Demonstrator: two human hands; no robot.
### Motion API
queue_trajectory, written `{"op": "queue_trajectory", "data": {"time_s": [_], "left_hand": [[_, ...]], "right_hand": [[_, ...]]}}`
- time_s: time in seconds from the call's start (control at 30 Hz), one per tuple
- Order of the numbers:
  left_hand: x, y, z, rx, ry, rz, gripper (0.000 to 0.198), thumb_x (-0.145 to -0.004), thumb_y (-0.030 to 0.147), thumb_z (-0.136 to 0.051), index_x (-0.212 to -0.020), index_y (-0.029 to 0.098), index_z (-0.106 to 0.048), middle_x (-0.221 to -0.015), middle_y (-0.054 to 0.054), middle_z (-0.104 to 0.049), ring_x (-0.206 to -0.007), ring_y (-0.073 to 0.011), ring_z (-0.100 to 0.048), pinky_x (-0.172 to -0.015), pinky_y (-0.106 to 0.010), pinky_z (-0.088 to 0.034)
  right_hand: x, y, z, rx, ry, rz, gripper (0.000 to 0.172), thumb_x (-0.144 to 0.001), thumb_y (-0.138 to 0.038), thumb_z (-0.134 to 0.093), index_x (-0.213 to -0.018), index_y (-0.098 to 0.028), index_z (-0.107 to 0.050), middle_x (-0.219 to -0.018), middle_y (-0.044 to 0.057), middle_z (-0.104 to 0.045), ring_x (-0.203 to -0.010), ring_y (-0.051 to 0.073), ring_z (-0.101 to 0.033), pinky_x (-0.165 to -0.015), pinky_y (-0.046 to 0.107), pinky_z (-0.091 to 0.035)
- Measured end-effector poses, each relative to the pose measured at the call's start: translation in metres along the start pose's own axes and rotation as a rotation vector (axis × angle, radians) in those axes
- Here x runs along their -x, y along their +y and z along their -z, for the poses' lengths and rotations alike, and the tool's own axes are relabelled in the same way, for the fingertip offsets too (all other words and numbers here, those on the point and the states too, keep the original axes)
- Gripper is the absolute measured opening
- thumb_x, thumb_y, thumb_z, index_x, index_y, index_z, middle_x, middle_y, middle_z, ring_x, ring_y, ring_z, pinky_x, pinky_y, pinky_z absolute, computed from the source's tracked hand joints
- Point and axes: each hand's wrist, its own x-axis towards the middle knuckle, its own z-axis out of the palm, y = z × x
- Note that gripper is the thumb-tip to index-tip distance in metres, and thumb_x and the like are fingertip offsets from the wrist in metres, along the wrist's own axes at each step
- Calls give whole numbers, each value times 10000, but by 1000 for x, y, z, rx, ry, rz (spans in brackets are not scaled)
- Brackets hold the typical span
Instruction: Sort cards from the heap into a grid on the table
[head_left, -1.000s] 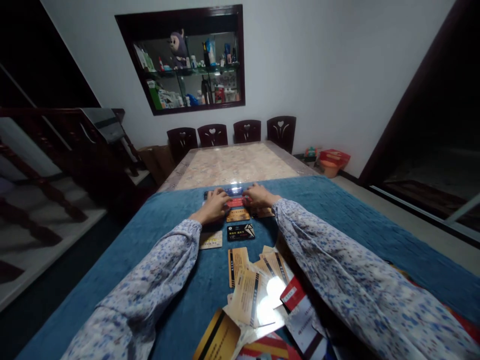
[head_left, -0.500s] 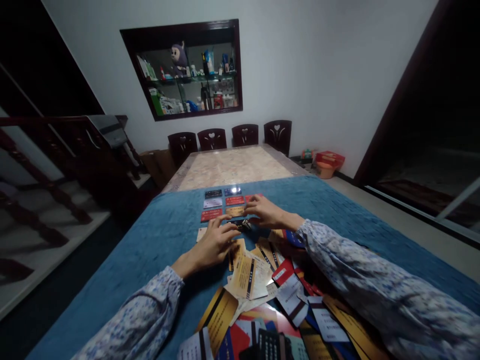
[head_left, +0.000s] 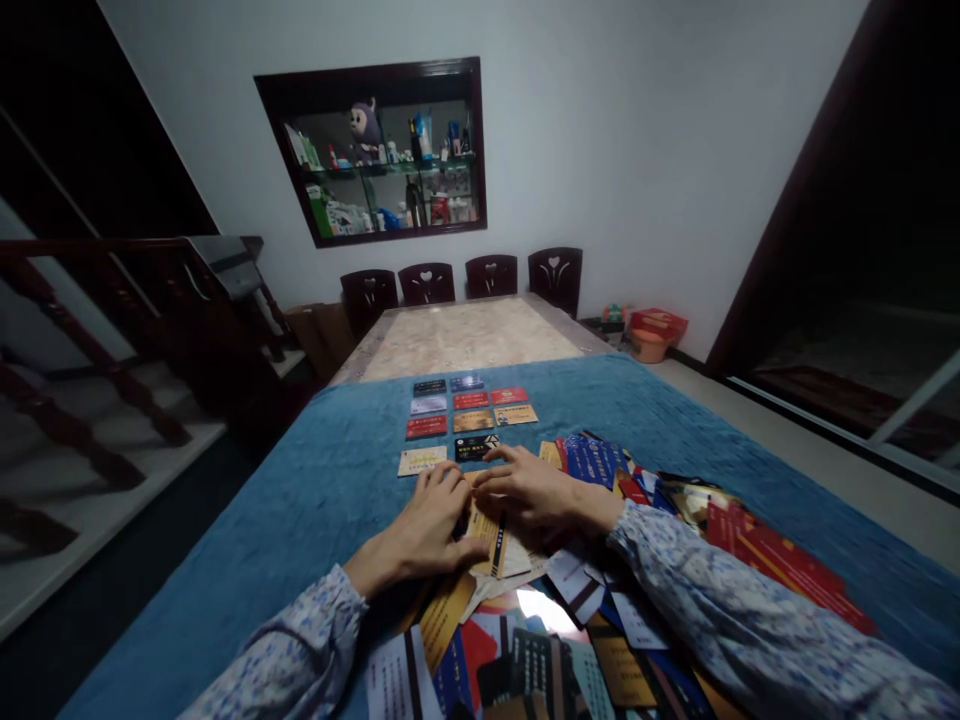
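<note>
Among piled cards at the frame's lower centre, a tan black-striped card is partly covered by the left hand and right hand, whether either grip is spread or pinching being impossible to tell.

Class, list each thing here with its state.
Card pile, jumbled, overlapping
Left hand, palm down over it, grip unclear
Right hand, palm down, grip unclear
Black VIP card, flat
Laid-out cards, flat, in rows
Blue cloth, spread out
Tabletop, partly covered
Chairs, upright, in line
Purple plush toy, upright
</note>
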Motion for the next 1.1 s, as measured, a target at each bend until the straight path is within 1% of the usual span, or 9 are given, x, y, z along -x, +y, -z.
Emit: {"op": "queue_trajectory", "data": {"time_s": [0.13,0.27,0.37,0.5,0.6,0.73,0.8,0.97,1.1], "left_hand": [[-3,-7,-5,-39,-28,37,446,-754,536,-768,-901,177,-546,-1121,-96,-546,-1164,-318,-427,-1005,-504,-339],[-5,-14,-9,-81,-2,42,413,-781,526,-751,-904,181,-562,-1128,-94,-537,-1173,-317,-410,-986,-495,-337],[-6,-19,-11,-90,3,16,359,-810,496,-738,-898,186,-581,-1130,-87,-536,-1148,-299,-413,-973,-481,-343],[-6,-21,-13,-93,29,-19,232,-839,364,-736,-928,196,-604,-1129,-79,-547,-1151,-287,-419,-976,-476,-349],[-7,-20,-14,-95,27,-35,147,-850,260,-719,-937,198,-617,-1134,-77,-568,-1182,-291,-421,-985,-487,-349],[-7,-18,-17,-102,44,-83,102,-878,169,-651,-975,196,-637,-1141,-72,-611,-1199,-285,-428,-984,-481,-353],[-8,-17,-18,-120,53,-99,98,-894,143,-612,-970,191,-649,-1107,-71,-634,-1179,-277,-447,-972,-469,-359],[-7,-10,-18,-182,46,-96,128,-928,134,-550,-915,182,-668,-967,-60,-669,-1124,-262,-500,-967,-470,-352],[-3,1,-11,-209,5,-65,137,-936,245,-585,-856,169,-667,-955,-73,-663,-1090,-267,-516,-980,-481,-351]], "right_hand": [[3,-4,-2,21,-31,18,339,-904,-199,-531,-1211,-240,-670,-1297,78,-665,-1349,323,-369,-1020,513,-355],[6,-5,-2,53,-23,10,316,-949,-270,-496,-1207,-249,-678,-1265,93,-681,-1343,335,-384,-1012,533,-352],[10,-6,-1,79,-16,-4,307,-901,-267,-564,-1180,-249,-690,-1240,86,-691,-1316,341,-407,-1001,523,-358],[14,-8,3,77,-6,-18,274,-854,-275,-626,-1110,-229,-709,-1188,90,-703,-1261,341,-438,-981,510,-375],[15,-10,5,73,4,-23,236,-853,-292,-630,-1055,-206,-715,-1137,110,-702,-1238,330,-447,-972,503,-393],[15,-10,3,87,14,-14,249,-835,-289,-626,-1054,-183,-681,-1246,140,-647,-1282,339,-420,-972,505,-410],[15,-11,2,77,14,-12,243,-848,-273,-597,-1062,-180,-665,-1238,138,-649,-1298,335,-416,-981,497,-409],[14,-15,3,65,-8,-26,262,-852,-245,-572,-1094,-186,-653,-1133,111,-685,-1264,326,-439,-985,484,-392],[12,-18,7,121,-39,-45,302,-820,-252,-609,-1110,-177,-652,-1060,118,-682,-1205,332,-458,-945,482,-393]]}}
